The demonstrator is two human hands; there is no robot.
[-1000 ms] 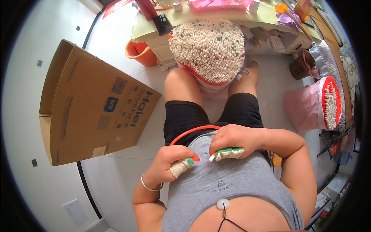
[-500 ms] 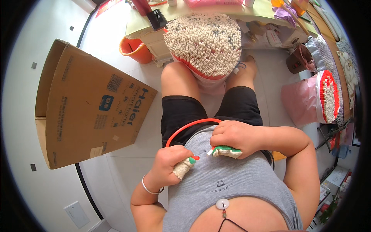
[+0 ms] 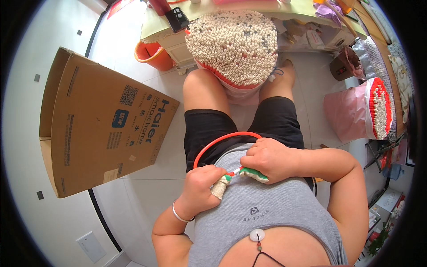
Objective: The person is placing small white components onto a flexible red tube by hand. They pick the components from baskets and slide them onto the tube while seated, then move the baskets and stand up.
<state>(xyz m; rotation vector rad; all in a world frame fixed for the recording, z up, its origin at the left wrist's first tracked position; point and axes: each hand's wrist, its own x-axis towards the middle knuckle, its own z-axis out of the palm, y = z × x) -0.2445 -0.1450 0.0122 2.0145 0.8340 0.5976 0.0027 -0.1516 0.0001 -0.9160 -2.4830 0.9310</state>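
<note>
The left hand (image 3: 201,183) sits at about 7 o'clock from the picture's middle, its fingers curled tight around a small cream-coloured wrapped piece (image 3: 219,188) whose green-and-red tip pokes out toward 2 o'clock. The right hand (image 3: 269,159) lies just beside it, at 5 o'clock from the middle, fingers closed over a green-and-white piece (image 3: 255,175) that rests against the grey shirt. The two pieces nearly meet tip to tip between the hands. A thin red hoop (image 3: 222,139) arcs from the left hand up over the lap to the right hand's knuckles; where its ends lie is hidden by the hands.

At 12 o'clock, between the knees, stands a red basket (image 3: 213,73) packed full of upright white tubes (image 3: 235,42), their open ends facing up. At 3 o'clock a pink bag (image 3: 344,118) holds a red-rimmed bundle of the same tubes (image 3: 380,109) lying on its side. An orange bucket (image 3: 153,55) stands on the floor at 11 o'clock beside the desk (image 3: 275,9); its contents cannot be made out. A large cardboard box (image 3: 102,127) lies tilted at 9 o'clock.
</note>
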